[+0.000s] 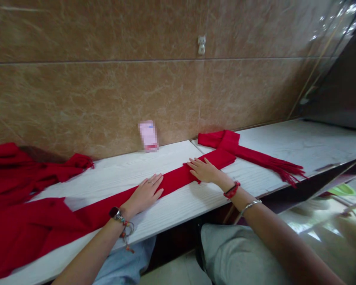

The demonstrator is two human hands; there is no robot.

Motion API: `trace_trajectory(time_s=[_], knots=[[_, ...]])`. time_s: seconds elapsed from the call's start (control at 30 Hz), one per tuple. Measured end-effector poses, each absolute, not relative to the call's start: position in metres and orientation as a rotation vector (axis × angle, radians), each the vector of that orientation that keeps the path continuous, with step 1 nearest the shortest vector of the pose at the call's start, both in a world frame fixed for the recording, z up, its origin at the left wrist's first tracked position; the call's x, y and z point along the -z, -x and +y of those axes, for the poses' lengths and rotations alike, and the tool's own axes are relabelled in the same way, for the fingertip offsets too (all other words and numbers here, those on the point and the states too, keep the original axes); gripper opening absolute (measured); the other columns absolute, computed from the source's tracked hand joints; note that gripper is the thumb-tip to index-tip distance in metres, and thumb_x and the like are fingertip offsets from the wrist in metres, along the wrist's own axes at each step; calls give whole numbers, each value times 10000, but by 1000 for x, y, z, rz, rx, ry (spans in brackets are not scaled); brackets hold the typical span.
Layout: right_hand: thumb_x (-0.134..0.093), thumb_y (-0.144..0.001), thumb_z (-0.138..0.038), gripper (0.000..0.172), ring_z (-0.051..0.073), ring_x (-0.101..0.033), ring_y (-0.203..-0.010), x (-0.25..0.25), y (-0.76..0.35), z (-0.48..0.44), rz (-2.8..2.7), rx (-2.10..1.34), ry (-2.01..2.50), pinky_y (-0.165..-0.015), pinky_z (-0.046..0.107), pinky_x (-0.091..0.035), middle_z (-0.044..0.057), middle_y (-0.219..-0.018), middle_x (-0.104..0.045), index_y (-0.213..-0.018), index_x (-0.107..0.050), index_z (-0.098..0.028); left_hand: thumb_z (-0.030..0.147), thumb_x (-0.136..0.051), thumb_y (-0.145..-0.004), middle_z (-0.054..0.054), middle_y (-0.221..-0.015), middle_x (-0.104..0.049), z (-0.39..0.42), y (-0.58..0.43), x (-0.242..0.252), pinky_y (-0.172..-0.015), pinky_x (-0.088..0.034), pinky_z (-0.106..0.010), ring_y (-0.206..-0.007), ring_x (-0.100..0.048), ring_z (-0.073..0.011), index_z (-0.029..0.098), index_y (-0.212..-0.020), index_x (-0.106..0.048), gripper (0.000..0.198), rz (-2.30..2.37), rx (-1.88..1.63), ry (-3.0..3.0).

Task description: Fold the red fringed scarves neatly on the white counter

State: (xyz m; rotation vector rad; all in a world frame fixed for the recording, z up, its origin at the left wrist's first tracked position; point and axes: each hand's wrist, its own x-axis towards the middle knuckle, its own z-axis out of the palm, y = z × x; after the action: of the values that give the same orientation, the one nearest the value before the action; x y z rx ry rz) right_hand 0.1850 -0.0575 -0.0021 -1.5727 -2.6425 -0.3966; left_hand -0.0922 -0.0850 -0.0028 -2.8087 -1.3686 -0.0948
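A long red scarf (175, 181) lies stretched along the white tabletop, its right part folded over on itself. My left hand (144, 194) rests flat on the scarf near the middle, fingers outstretched. Farther right, my right hand (205, 170) lies with spread fingers on the scarf's folded part. Beyond that hand, a fringed red length (264, 157) crosses over another red fold and ends in loose tassels at the right. On the left, the cloth runs into a big red heap (23, 225). Neither hand grips anything.
More bunched red fabric (6, 162) lies at the back left by the tiled wall (106, 99). A blurred pink card (148, 136) leans against the wall. A small white hook (201, 44) is fixed higher up. A dark box-like object (341, 87) stands at the right end.
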Motion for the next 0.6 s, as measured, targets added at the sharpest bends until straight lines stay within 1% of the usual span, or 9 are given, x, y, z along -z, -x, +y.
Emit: trace_trajectory(time_s=[0.1,0.2,0.3,0.4,0.5,0.57,0.6], knots=[[-266,-904,-179,410,277,-305,-1274,5,-230,-47,-2638,449,1680,-896,547,-380,141,-1393,-342,-1271,-446,-163,393,-248,-911,-50,-1439,-255,-85,92,2,-1064,-202,-367,-1321,-217,-186,156,-1378,-272,524,-1378,77,2806],[-262,-900,-157,411,278,-281,-1285,13,-269,-41,-2572,471,1800,-911,558,-360,137,-1406,-319,-1259,-461,-166,399,-243,-911,-50,-1439,-254,-84,93,3,-1063,-206,-358,-1318,-224,-185,154,-1376,-277,528,-1372,96,2801],[-256,-906,-176,417,276,-261,-1294,17,-296,-38,-2435,419,1963,-938,566,-326,128,-1414,-309,-1282,-436,-175,398,-249,-908,-52,-1434,-269,-82,93,7,-1061,-211,-350,-1312,-241,-186,151,-1368,-299,525,-1360,132,2795],[-242,-917,-224,426,301,-288,-1278,9,-298,-37,-2294,418,2077,-932,571,-328,174,-1388,-341,-1294,-414,-127,403,-256,-904,-52,-1427,-284,-81,93,10,-1059,-215,-348,-1308,-251,-183,161,-1362,-312,521,-1358,180,2804],[-288,-914,-279,437,296,-329,-1258,-10,-265,-44,-2184,434,1920,-975,513,-316,201,-1355,-381,-1281,-421,-81,422,-265,-899,-57,-1428,-284,-80,92,5,-1057,-219,-331,-1301,-267,-175,167,-1356,-321,526,-1381,217,2858],[-337,-903,-268,409,262,-376,-1233,-23,-225,-55,-2311,365,1594,-989,464,-330,180,-1313,-446,-1251,-457,-90,430,-265,-896,-76,-1415,-313,-78,97,-4,-1050,-232,-310,-1282,-304,-171,147,-1343,-343,534,-1419,257,2904],[-356,-898,-260,394,235,-412,-1209,-29,-202,-63,-2409,279,1413,-990,413,-348,165,-1278,-491,-1230,-478,-87,429,-268,-892,-88,-1397,-349,-76,101,-9,-1042,-245,-303,-1263,-336,-173,136,-1328,-364,534,-1447,279,2916]])
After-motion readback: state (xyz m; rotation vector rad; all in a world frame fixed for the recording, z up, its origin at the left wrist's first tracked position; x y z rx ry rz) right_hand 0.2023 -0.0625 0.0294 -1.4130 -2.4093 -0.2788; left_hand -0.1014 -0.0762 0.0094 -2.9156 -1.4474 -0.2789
